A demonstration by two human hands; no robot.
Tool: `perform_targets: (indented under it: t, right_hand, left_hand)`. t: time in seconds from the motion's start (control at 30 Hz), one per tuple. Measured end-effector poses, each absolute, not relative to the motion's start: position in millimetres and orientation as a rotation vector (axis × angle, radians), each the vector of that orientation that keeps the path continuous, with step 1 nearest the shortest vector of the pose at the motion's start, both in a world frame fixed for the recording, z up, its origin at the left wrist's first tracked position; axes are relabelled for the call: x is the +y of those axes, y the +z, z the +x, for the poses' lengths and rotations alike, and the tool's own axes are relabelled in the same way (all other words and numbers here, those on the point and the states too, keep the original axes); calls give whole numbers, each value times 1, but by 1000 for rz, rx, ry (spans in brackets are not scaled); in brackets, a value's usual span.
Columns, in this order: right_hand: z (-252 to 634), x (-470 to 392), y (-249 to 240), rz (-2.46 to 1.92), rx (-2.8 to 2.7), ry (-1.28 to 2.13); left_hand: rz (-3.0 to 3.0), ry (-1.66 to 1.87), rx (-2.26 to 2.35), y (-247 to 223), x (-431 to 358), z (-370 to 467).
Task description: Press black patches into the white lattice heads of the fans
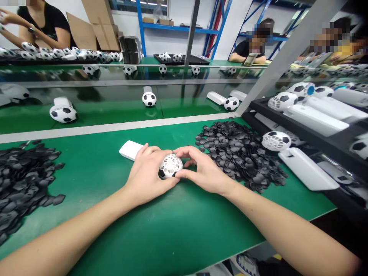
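Note:
A handheld fan with a football-patterned round head (171, 165) and a white handle (130, 150) lies on the green worktop, its open white grille facing me. My left hand (149, 168) is closed around the head from the left and covers where it joins the handle. From the right, the thumb and fingers of my right hand (202, 170) are pinched against the head's rim. Any small piece between those fingertips is hidden. Black patches show along the head's lower left edge. Just beyond my right hand spreads a pile of small black plastic pieces (238, 149).
Another heap of black pieces (20, 188) lies at the left. Black trays (316, 126) hold more fans on the right, beside a slanted metal post (264, 69). Beyond a pale rail (115, 125), fans rest on a green conveyor (109, 103). Several people sit across.

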State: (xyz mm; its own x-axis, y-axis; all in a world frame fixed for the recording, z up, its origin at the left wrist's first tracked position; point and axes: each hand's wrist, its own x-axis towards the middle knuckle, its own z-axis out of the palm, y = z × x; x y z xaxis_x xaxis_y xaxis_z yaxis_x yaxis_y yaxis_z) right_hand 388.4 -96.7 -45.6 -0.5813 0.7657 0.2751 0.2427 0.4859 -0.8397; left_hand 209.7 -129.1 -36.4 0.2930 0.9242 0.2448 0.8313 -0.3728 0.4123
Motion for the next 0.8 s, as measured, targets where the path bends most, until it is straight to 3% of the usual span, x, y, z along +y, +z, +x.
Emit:
perform_targets:
  t: [0.13, 0.23, 0.37, 0.63, 0.8]
  right_hand:
    - [391, -86, -47, -912, -2056, 1069]
    - [399, -70, -50, -1099, -2159, 650]
    - [405, -58, -53, -1331, -2469, 161]
    - [407, -63, -52, -1346, -2606, -98]
    - [416, -64, -54, -1292, -2530, -11]
  left_hand:
    - [2411, 634, 1507, -36, -127, 203]
    - [2505, 547, 1433, -38, -127, 199]
    - [2513, 599, 1724, -39, -134, 205]
    - [2362, 593, 1549, -33, -141, 210]
    - [2276, 739, 1397, -43, -137, 208]
